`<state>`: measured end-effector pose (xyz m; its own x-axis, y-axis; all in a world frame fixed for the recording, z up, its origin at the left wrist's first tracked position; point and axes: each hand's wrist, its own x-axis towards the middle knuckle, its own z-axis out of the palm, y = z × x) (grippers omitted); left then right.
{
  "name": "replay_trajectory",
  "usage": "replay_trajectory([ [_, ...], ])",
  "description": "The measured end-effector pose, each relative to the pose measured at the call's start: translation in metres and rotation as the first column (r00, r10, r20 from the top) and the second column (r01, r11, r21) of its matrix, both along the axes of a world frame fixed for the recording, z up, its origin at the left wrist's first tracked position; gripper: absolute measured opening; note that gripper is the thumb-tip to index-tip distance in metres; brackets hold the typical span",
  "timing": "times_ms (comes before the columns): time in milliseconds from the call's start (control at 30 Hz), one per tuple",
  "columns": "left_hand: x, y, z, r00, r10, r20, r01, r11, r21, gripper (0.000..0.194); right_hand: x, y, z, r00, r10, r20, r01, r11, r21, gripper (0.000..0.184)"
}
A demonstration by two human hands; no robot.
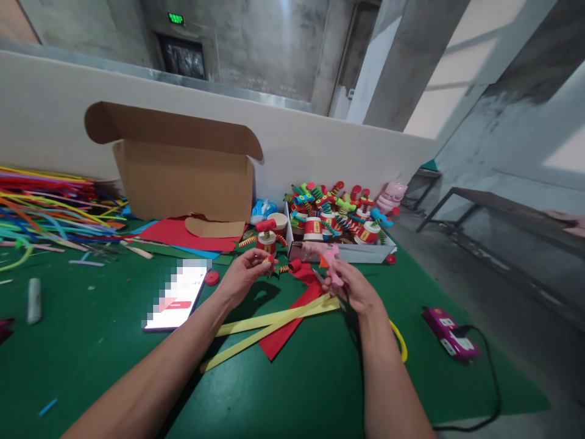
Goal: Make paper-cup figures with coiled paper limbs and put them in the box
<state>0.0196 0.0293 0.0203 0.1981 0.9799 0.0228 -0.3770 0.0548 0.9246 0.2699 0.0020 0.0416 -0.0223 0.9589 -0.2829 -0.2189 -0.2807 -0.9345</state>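
My left hand (244,273) pinches a small red craft piece (270,259) above the green mat (292,378). Just right of it, my right hand (354,289) grips a pink glue gun (329,259) whose nozzle points left toward that piece. A finished red and white paper cup toy (266,239) with spring arms stands just behind the left hand. Yellow paper strips (274,323) and a red paper strip (292,323) lie under both hands.
An open cardboard box (183,164) stands at the back. A white tray (342,251) holds several finished toys. Pipe cleaners (46,207) pile up at left. A phone (176,296) lies left of my arm; a purple power strip (450,332) lies right.
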Motion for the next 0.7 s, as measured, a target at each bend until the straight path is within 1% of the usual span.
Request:
replay_trajectory([
  [67,-0.001,0.001,0.001,1.000,0.017,0.016,-0.017,1.000,-0.011,0.037,-0.012,-0.002,0.000,0.997,0.039,-0.074,-0.041,0.999,-0.024,0.031],
  [133,-0.002,0.002,0.002,0.999,0.036,0.020,-0.035,0.999,-0.027,0.037,-0.023,-0.003,0.000,0.995,0.084,-0.052,-0.082,0.996,0.027,0.039],
  [233,-0.004,0.003,0.002,0.998,0.045,0.040,-0.043,0.998,-0.049,0.037,-0.035,-0.005,0.001,0.989,0.113,0.099,-0.130,0.973,0.189,0.046],
  [333,-0.006,0.005,0.002,0.997,0.052,0.048,-0.049,0.997,-0.057,0.038,-0.039,-0.006,0.004,0.964,0.081,0.254,-0.165,0.929,0.331,0.050],
  [400,-0.007,0.006,0.001,0.997,0.064,0.031,-0.062,0.997,-0.048,0.038,-0.039,-0.008,0.006,0.939,0.068,0.336,-0.198,0.907,0.371,0.051],
  [500,-0.008,0.007,0.001,0.998,0.069,0.013,-0.069,0.997,-0.032,0.038,-0.038,-0.010,0.008,0.901,0.046,0.432,-0.231,0.893,0.387,0.048],
  [700,-0.012,0.008,0.001,0.999,0.037,-0.008,-0.037,0.999,-0.004,0.038,-0.033,-0.012,0.009,0.801,-0.017,0.598,-0.290,0.863,0.414,0.037],
])
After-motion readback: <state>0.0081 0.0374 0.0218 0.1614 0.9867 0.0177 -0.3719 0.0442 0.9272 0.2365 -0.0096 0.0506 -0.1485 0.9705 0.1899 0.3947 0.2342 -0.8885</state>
